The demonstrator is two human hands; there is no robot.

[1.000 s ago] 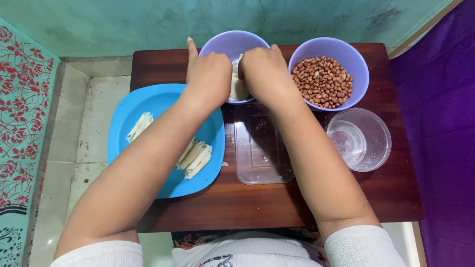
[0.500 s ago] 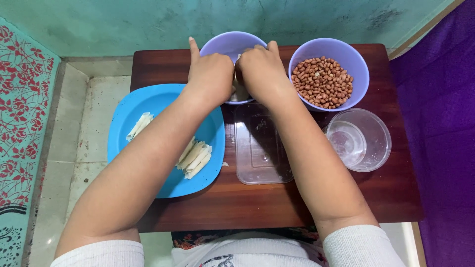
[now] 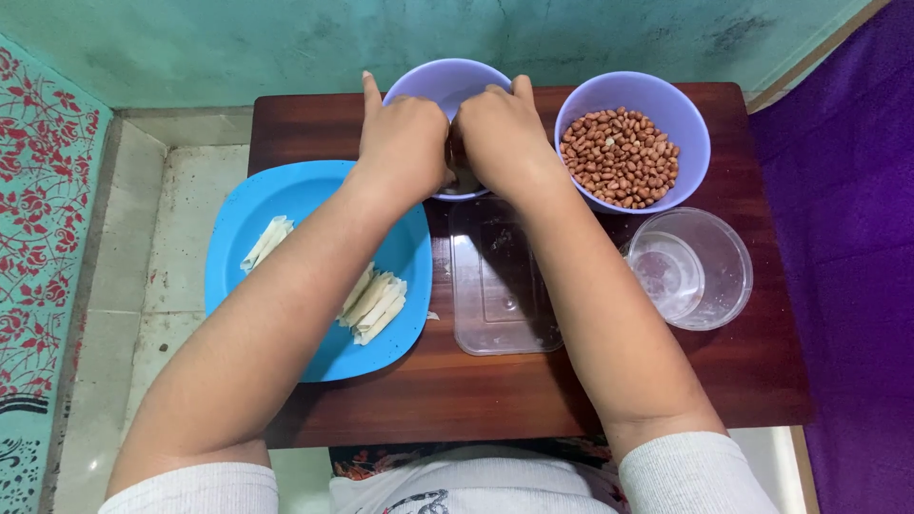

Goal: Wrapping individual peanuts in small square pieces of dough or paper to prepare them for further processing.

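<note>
I have my left hand and right hand together over the far lilac bowl; what they grip, I cannot tell.

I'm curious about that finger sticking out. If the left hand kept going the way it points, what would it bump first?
Probably the green wall. The left hand points past the table's far edge, beside the purple bowl, though depth is unclear.

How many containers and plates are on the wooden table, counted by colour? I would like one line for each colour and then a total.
Purple bowls: 2, one under both hands and one full of peanuts
Blue plate: 1, with rolled wrappers on it
Clear containers: 2, a rectangular one and a round one
Total: 5
</note>
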